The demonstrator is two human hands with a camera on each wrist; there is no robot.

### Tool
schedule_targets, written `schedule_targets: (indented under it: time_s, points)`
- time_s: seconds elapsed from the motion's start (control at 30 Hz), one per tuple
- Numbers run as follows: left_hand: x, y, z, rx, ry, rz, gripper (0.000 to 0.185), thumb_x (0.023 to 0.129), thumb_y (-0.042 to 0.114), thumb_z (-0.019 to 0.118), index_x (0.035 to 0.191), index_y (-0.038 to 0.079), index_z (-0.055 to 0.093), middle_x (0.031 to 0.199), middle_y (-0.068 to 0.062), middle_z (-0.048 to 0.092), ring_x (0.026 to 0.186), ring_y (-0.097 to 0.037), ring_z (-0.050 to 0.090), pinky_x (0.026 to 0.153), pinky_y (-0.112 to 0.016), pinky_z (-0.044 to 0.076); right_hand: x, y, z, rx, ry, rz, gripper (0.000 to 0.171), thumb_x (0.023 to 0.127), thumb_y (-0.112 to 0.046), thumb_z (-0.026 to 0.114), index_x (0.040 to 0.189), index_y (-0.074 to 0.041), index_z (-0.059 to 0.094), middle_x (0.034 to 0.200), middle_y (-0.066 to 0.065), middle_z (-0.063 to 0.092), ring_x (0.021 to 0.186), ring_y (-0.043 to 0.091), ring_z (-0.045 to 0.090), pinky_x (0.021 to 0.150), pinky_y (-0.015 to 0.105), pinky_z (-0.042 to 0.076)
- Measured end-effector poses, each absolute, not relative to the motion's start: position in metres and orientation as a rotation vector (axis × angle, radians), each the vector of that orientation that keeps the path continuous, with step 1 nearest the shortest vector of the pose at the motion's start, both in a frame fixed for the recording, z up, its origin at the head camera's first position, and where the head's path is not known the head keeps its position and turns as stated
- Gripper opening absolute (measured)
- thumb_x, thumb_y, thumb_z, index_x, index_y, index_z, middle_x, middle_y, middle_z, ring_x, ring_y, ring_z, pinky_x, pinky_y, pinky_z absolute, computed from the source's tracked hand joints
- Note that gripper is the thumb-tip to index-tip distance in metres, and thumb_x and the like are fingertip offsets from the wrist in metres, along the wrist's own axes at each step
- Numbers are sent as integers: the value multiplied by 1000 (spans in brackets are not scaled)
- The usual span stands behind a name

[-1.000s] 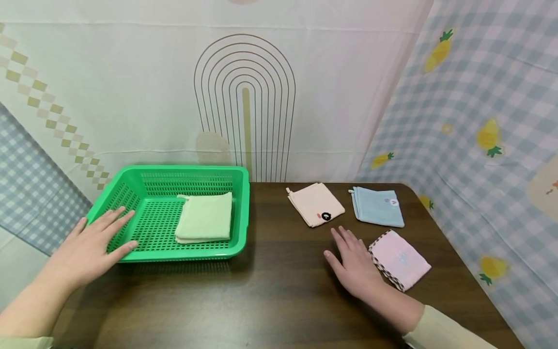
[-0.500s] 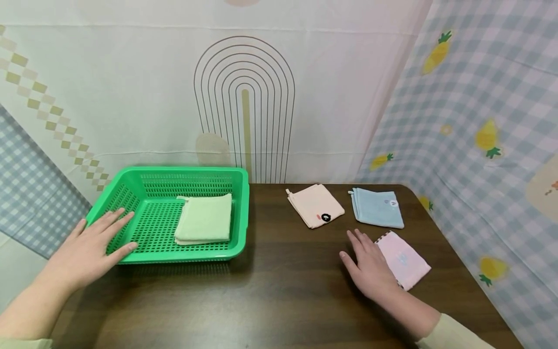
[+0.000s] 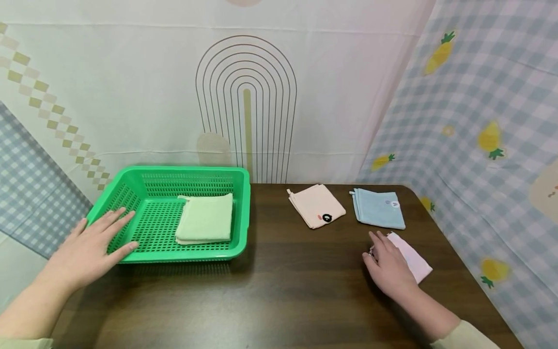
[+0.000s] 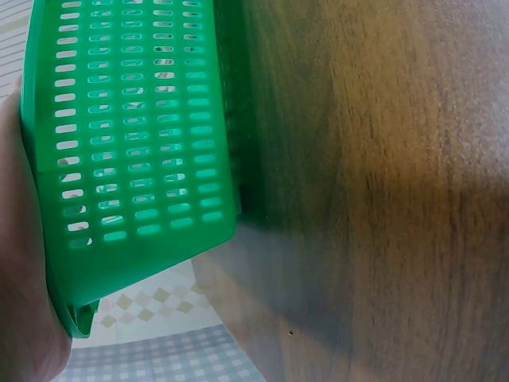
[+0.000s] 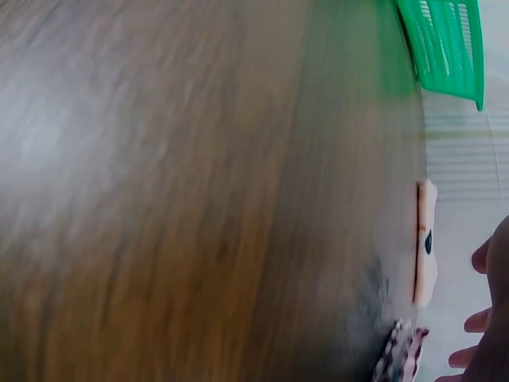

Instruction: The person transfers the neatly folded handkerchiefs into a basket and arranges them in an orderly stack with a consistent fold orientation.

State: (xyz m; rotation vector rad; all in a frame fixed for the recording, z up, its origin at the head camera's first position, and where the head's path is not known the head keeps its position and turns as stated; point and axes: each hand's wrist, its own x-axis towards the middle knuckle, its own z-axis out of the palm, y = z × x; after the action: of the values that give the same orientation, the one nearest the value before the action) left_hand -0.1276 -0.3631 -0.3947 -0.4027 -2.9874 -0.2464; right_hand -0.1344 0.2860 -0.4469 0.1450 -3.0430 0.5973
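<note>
My left hand [image 3: 89,247] rests on the near left corner of the green plastic basket [image 3: 241,213], its fingers spread over the rim. Inside the basket lies a folded pale green towel [image 3: 205,218]. On the right, my right hand [image 3: 392,269] is over a folded pink towel [image 3: 411,257] with a checkered edge, its fingers extended and covering the towel's left part. In the right wrist view, the fingers [image 5: 479,320] appear above the checkered edge of the pink towel [image 5: 402,350], with a gap between.
A folded cream-pink towel [image 3: 316,206] with a black round mark lies at the back of the brown table [image 3: 279,291]. To its right is a folded blue towel [image 3: 378,208]. A patterned cloth backdrop [image 3: 331,97] rises behind the table's back edge.
My right hand has moved rightward from beside the pink towel to over it, covering more of its checkered edge. The left hand has stayed on the basket.
</note>
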Motion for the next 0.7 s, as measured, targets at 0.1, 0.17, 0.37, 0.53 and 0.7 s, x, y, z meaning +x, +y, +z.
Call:
schedule_targets:
  time_s: [0.1,0.17,0.37,0.53,0.7]
  points:
    - [-127,-363,-394,-404,-2986,-248,81,96,53,57,161,24,17,163,-14,21,145,-42,25,118,-51,-17,-135,293,-447,112,-3055,587,64,98,-24,55,149,7,34,154,32,29,140,51,27,111,65,24]
    - [-127,-362,-394,-408,-2986,-246,81,96,53,57,161,24,17,163,-14,21,145,-43,25,117,-51,-17,-135,298,-447,91,-3064,573,66,96,-25,57,149,8,34,153,33,28,139,51,27,110,65,24]
    - [-128,-362,-395,-415,-2993,-241,81,97,51,57,161,22,17,163,-17,21,146,-44,23,117,-52,-18,-136,312,-450,66,-3050,530,69,93,-24,60,148,9,34,150,36,30,135,55,30,108,66,27]
    - [-128,-363,-396,-417,-2992,-236,81,97,51,57,161,22,16,162,-17,21,146,-43,22,117,-52,-18,-139,322,-451,48,-3064,524,69,93,-25,60,146,11,35,148,39,31,133,57,31,107,69,27]
    - [-127,-362,-395,-402,-2997,-245,81,97,52,57,161,24,16,163,-16,22,146,-42,23,117,-50,-18,-142,331,-452,12,-3121,493,72,94,-28,58,147,13,31,148,41,28,133,59,29,105,72,25]
